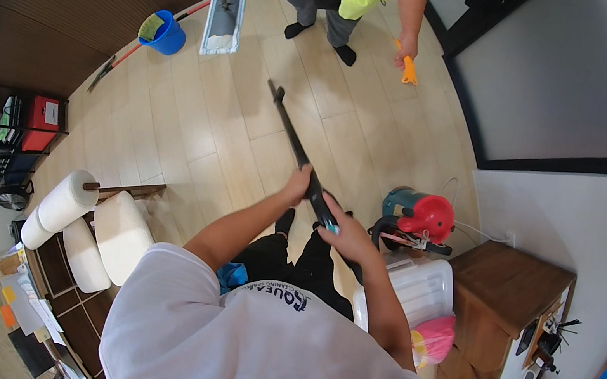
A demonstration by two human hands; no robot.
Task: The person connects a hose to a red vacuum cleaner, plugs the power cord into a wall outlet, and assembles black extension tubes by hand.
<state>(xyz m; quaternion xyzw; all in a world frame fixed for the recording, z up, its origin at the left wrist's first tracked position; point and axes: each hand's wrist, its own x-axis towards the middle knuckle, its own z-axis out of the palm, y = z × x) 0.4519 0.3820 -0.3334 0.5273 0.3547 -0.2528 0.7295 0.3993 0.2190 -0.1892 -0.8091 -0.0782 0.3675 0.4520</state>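
A long black wand point(292, 131) runs aslant over the floor in front of me, its thin tip pointing away and to the left. My left hand point(297, 185) is closed around its middle. Nearer my body, my right hand point(345, 233) grips the thicker handle end, and a small pale blue spot shows beside its fingers. Behind that hand a dark length continues down past my forearm; what it joins I cannot make out. A blue cloth point(231, 277) hangs at my left hip.
A co-worker point(327, 5) stands ahead, holding an orange tool point(410, 72). Far left are a flat mop point(223, 21) and blue bucket point(163, 33). At right stand a red and teal vacuum cleaner point(425, 215), a clear plastic bin point(422, 290) and wooden cabinet point(509, 287). A cream sofa point(121, 229) is left.
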